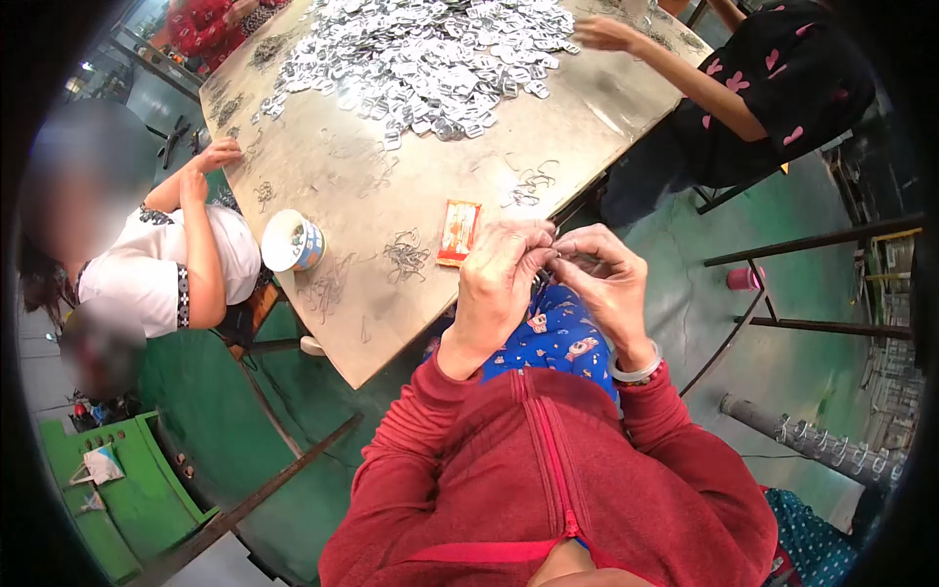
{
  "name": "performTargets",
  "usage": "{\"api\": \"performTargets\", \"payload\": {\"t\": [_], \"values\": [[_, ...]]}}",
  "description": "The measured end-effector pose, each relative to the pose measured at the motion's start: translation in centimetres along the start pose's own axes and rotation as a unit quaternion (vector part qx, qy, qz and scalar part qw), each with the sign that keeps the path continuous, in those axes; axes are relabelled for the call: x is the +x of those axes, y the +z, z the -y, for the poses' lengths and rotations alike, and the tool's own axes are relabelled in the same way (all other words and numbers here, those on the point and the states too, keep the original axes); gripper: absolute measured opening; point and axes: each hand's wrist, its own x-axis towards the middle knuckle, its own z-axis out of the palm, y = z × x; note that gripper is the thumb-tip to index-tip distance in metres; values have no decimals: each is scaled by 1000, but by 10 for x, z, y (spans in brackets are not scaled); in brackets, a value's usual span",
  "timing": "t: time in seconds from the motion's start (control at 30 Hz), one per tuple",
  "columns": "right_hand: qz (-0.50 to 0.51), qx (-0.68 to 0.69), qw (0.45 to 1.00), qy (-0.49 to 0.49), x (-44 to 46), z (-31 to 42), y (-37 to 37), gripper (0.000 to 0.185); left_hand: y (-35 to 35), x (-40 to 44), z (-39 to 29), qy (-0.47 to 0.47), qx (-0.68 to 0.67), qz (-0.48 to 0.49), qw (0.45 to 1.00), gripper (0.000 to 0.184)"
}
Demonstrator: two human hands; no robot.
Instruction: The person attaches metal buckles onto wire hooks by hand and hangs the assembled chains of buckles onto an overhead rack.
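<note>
My left hand [496, 282] and my right hand [608, 286] meet in front of my chest at the table's near edge. Thumbs and fingers of both are pinched together around something small and dark, mostly hidden by the fingertips. Just beyond my left hand lies a red and white packet [458, 231] on the table. Small heaps of thin bent wire pieces [405, 256] are left of the packet, and another wire heap [531, 184] is beyond it to the right.
A large pile of flat silvery metal pieces [430, 68] covers the far part of the table [333, 176]. A printed paper tub [311, 244] stands at the left edge. Co-workers sit left, far left and right; one person's hand [604, 34] touches the pile.
</note>
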Motion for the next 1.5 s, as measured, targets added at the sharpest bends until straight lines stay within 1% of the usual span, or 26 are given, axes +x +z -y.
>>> {"api": "performTargets", "payload": {"t": [0.07, 0.1, 0.13, 0.2, 0.27, 0.33, 0.37, 0.4, 0.43, 0.5, 0.53, 0.6, 0.67, 0.7, 0.73, 0.8, 0.87, 0.9, 0.97, 1.0, 1.03, 1.1, 1.3, 1.33, 1.43, 1.5], "values": [[22, 1, 998, 50, 18, 3, -20, 11, -1, -1, 4, -49, -45, 18, 998, 13], [32, 3, 997, 68, 32, 2, -34, 11, 0, 0, 7, -30, -28, 14, 999, 14], [23, -7, 996, 83, 51, -9, -49, 13, 1, -2, 12, -46, -45, 17, 998, 13], [11, -136, 984, 111, 103, -20, -61, 26, 5, -3, 17, -71, -69, 19, 995, 14], [9, -126, 988, 85, 162, -77, -69, 31, 8, -4, 18, -105, -77, 29, 991, 14], [-15, -240, 966, 98, 223, -139, -74, 30, 12, -6, 20, -110, -90, 33, 989, 15], [-68, -319, 945, -3, 244, -164, -70, 27, 15, -6, 23, -97, -90, 36, 991, 15], [-106, -360, 926, -39, 264, -196, -67, 24, 17, -7, 29, -81, -94, 41, 991, 14], [-91, -454, 882, -84, 276, -220, -67, 22, 18, -5, 33, -82, -94, 33, 992, 14], [-85, -453, 881, -108, 278, -217, -54, 21, 17, -6, 37, -92, -95, 18, 991, 13], [-82, -413, 902, -98, 278, -213, -49, 20, 18, -10, 42, -128, -129, 2, 983, 14], [-73, -335, 936, -77, 271, -196, -44, 19, 17, -8, 42, -115, -121, 13, 986, 15], [-91, -126, 988, -12, 248, -168, -39, 17, 18, -4, 44, -71, -126, 33, 989, 15], [-98, -19, 995, 20, 233, -152, -35, 17, 18, -3, 42, -79, -133, 45, 987, 12], [-79, 31, 996, 12, 215, -140, -35, 16, 18, -3, 40, -88, -140, 55, 985, 10], [-32, 10, 998, 46, 163, -94, -33, 20, 19, -7, 36, -137, -165, 53, 975, 9], [-10, -23, 999, 36, 114, -58, -32, 20, 18, -1, 30, -132, -98, 48, 985, 10], [-6, -47, 997, 61, 93, -43, -32, 20, 20, -1, 32, -108, -77, 37, 990, 11], [-20, -94, 995, 25, 60, -26, -29, 22, 22, 1, 33, -74, -51, 35, 995, 13], [-27, -71, 997, 34, 48, -15, -26, 22, 20, 5, 29, -50, -56, 55, 996, 12], [-47, -78, 995, 40, 40, -5, -22, 21, 20, 1, 27, -46, -51, 50, 996, 12], [-35, -94, 995, 7, 33, 2, -20, 20, 20, 5, 26, -15, -54, 47, 997, 12], [-44, -31, 998, -18, 36, 2, -10, 16, 17, -4, 28, 5, 41, 25, 999, 12], [-47, 20, 999, 14, 34, 5, -6, 17, 18, -9, 36, 3, -3, 19, 1000, 15], [-36, 62, 996, 45, 31, 7, -2, 14, -8, -3, 56, -24, 64, -39, 997, 20], [-27, 61, 996, 56, 29, 2, -6, 14, -48, 10, 113, -109, 117, -53, 986, 20]]}}
